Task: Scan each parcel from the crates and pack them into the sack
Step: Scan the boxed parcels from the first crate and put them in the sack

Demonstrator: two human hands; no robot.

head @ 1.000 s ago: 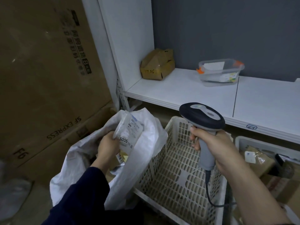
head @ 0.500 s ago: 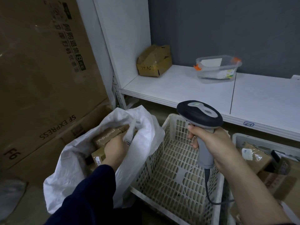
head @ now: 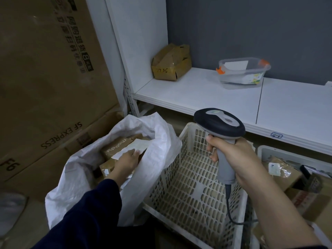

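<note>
A white woven sack (head: 161, 146) stands open at lower left with brown cardboard parcels (head: 115, 150) inside. My left hand (head: 125, 163) is down in its mouth, fingers laid flat on a white-labelled parcel (head: 136, 147) that lies on top of the others. My right hand (head: 235, 159) grips the grey handle of a barcode scanner (head: 220, 123), held above a white lattice crate (head: 185, 139) with nothing in it. A second crate (head: 269, 151) at the right holds several brown parcels (head: 282, 170).
A white shelf (head: 197, 90) runs behind the crates, carrying a crumpled cardboard box (head: 170, 64) and a clear plastic tub (head: 242, 72). Large cardboard cartons (head: 45, 78) are stacked against the left side. The scanner's cable (head: 231, 211) hangs down into the near crate.
My left hand has lowered the white-labelled parcel from above the sack's mouth down onto the parcels inside. The scanner hand has barely moved.
</note>
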